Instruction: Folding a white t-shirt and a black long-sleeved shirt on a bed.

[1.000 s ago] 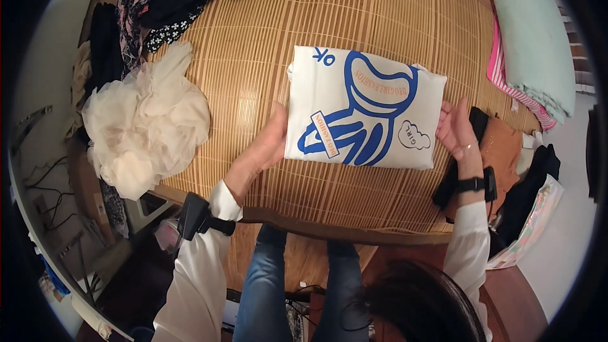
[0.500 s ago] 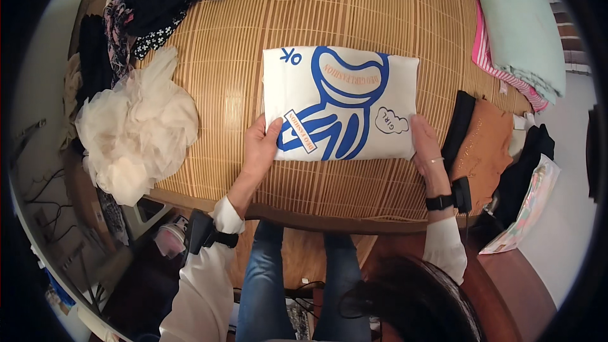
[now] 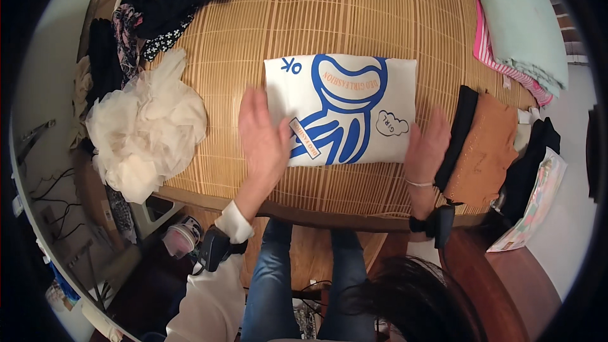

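Garment: folded white shirt (image 3: 354, 109) with blue hand print, lying flat as a neat rectangle near the middle of the bench (image 3: 253, 19), slightly toward the near edge.
Left hand (image 3: 263, 133): open and flat, fingers spread, palm down at the shirt's left edge, overlapping the near-left corner; grasping nothing.
Right hand (image 3: 427, 145): open, fingers together, edge-on against the shirt's right side near the near-right corner; grasping nothing.
Step in hand, as judged: squaring and smoothing the fold from both sides.
Doing it well: press with flat palms rather than fingertips; push both sides inward evenly so the rectangle stays straight along the bamboo slats; sweep outward from the print to chase creases; avoid dragging the top layer off the lower ones.
Risk: uneven pressure from the left could skew the fold or lift the near-left corner.
Left of scene: cream ruffled fabric (image 3: 145, 130) bunched in a heap, well apart from the shirt; dark patterned clothes (image 3: 136, 25) piled at the far left.
Right of scene: brown folded garment (image 3: 484, 149) with a black one (image 3: 461, 126) beside it, just past the right hand; pale green folded cloth (image 3: 522, 19) at the far right.
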`<control>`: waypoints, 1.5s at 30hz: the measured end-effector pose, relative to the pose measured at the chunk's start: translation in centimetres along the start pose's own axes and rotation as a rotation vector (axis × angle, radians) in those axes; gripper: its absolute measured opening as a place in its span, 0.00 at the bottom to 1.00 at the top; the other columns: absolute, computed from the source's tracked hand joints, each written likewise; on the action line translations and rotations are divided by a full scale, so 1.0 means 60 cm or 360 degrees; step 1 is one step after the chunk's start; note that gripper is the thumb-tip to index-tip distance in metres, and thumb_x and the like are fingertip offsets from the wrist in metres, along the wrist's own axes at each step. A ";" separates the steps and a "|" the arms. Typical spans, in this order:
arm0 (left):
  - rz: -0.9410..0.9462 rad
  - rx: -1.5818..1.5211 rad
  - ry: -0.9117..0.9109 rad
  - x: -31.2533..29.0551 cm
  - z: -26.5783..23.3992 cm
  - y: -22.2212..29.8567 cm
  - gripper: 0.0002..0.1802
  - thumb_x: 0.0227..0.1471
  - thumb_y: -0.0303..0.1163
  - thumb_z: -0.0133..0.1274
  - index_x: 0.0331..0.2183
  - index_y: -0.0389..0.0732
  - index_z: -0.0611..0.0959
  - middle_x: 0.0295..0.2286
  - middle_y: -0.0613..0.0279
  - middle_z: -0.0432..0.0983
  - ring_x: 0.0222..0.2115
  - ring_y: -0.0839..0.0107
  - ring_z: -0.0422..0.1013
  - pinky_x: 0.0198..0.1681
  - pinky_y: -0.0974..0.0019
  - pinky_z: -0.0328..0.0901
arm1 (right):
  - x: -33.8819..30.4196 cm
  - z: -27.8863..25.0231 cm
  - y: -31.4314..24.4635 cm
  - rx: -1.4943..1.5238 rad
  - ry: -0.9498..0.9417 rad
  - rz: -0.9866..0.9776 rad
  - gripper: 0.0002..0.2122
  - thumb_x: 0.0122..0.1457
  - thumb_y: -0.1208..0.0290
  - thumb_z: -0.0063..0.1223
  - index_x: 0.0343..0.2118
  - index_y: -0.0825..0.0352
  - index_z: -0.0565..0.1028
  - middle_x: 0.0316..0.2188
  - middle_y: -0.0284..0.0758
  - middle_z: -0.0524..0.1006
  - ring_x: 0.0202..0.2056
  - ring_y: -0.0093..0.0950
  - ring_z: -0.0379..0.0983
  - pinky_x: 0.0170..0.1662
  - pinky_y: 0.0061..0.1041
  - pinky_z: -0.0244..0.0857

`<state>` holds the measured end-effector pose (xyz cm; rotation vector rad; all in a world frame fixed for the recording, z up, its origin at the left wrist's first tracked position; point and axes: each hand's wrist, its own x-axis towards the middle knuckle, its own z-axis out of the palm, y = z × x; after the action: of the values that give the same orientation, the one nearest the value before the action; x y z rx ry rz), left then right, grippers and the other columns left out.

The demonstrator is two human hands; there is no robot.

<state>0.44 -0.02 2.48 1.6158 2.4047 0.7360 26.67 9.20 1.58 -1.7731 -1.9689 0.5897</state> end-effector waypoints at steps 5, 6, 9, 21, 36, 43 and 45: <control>0.0451 0.0109 -0.0392 0.054 0.075 0.017 0.41 0.48 0.43 0.53 0.58 0.36 0.57 0.61 0.51 0.44 0.62 0.49 0.40 0.62 0.48 0.37 | 0.063 0.111 -0.074 -0.0586 -0.0205 -0.0815 0.31 0.54 0.56 0.50 0.60 0.59 0.58 0.62 0.34 0.53 0.63 0.34 0.46 0.62 0.43 0.38; 0.0450 0.0099 -0.0388 0.054 0.082 0.016 0.41 0.48 0.43 0.53 0.58 0.36 0.57 0.61 0.51 0.44 0.62 0.49 0.40 0.62 0.48 0.37 | 0.075 0.116 -0.062 -0.0671 -0.0213 -0.0863 0.31 0.54 0.51 0.48 0.60 0.57 0.58 0.63 0.31 0.53 0.63 0.33 0.45 0.62 0.46 0.35; 0.0322 0.0346 -0.0411 0.045 0.076 -0.013 0.42 0.51 0.48 0.49 0.59 0.35 0.55 0.61 0.49 0.43 0.62 0.49 0.39 0.62 0.46 0.36 | 0.100 0.111 -0.043 -0.0757 -0.0162 -0.0746 0.29 0.57 0.50 0.43 0.60 0.56 0.58 0.63 0.30 0.52 0.64 0.33 0.44 0.62 0.47 0.35; 0.0500 0.0034 -0.0708 -0.047 0.021 0.011 0.50 0.39 0.47 0.60 0.57 0.31 0.57 0.60 0.43 0.43 0.61 0.47 0.39 0.62 0.47 0.37 | -0.056 0.062 -0.032 -0.0639 -0.0342 -0.0659 0.36 0.51 0.51 0.52 0.60 0.66 0.55 0.63 0.37 0.52 0.64 0.35 0.43 0.63 0.46 0.33; 0.0638 -0.0458 -0.0719 -0.051 -0.053 -0.067 0.24 0.36 0.16 0.55 0.41 0.35 0.78 0.40 0.53 0.75 0.45 0.60 0.71 0.49 0.63 0.66 | -0.057 -0.047 0.023 -0.0220 -0.0509 -0.1066 0.21 0.40 0.81 0.56 0.43 0.66 0.72 0.43 0.33 0.75 0.49 0.33 0.70 0.59 0.42 0.54; -0.0602 -0.1351 -0.0963 0.006 -0.195 -0.002 0.15 0.48 0.21 0.51 0.41 0.34 0.76 0.30 0.61 0.77 0.28 0.77 0.72 0.32 0.75 0.68 | -0.058 -0.192 -0.057 0.0442 -0.0588 -0.0035 0.05 0.54 0.76 0.51 0.33 0.70 0.74 0.27 0.35 0.74 0.31 0.25 0.72 0.37 0.21 0.64; -0.0757 -0.1308 -0.0929 0.046 -0.177 0.015 0.16 0.49 0.23 0.52 0.42 0.33 0.74 0.30 0.59 0.76 0.28 0.76 0.72 0.31 0.74 0.69 | 0.004 -0.212 -0.076 0.0357 -0.0570 0.0026 0.07 0.57 0.72 0.50 0.33 0.71 0.73 0.24 0.33 0.72 0.28 0.19 0.67 0.32 0.19 0.62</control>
<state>-4.04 -0.60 12.50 0.7442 1.6212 0.8388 30.18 9.41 14.63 -1.6326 -2.0160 1.1540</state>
